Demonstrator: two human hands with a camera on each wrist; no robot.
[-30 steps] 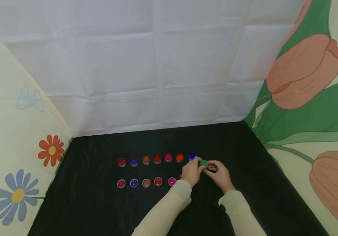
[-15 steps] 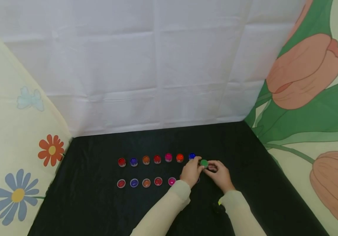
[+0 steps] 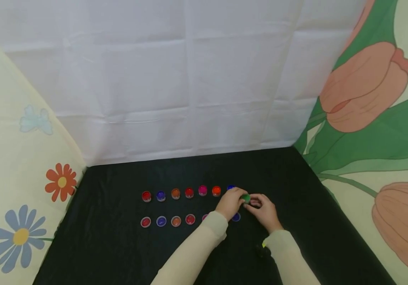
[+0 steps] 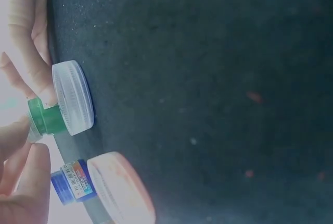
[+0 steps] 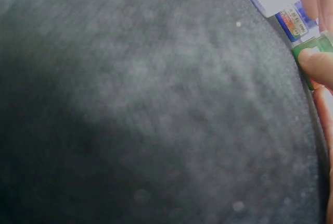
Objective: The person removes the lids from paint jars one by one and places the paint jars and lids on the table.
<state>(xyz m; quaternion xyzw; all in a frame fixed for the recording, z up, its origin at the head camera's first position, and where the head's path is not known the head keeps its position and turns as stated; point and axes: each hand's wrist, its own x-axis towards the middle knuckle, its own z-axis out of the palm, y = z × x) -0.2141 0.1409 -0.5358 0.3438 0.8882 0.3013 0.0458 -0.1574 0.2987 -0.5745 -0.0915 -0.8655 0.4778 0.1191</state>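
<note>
A small green paint jar (image 3: 246,199) stands at the right end of the back row, between my two hands. My right hand (image 3: 266,213) grips its side; the thumb presses the green jar (image 5: 303,73) in the right wrist view. My left hand (image 3: 228,204) pinches the jar's top, where a clear lid edge (image 4: 34,132) shows between its fingers in the left wrist view. Whether the lid is fully free cannot be seen. Beside the green jar (image 4: 49,120) stands a blue paint jar (image 4: 75,181), partly behind my left hand in the head view.
Several paint jars, such as a red jar (image 3: 146,196), form the back row on the black cloth (image 3: 118,253). Several round lids, such as a red lid (image 3: 145,222) and a blue lid (image 3: 236,217), lie in front. My left forearm covers part of this row. A white curtain (image 3: 147,79) hangs behind.
My left hand has shifted slightly left at the green jar's top, and the green top looks more tilted. The blue lid in front is more exposed. My right hand is nearly still.
</note>
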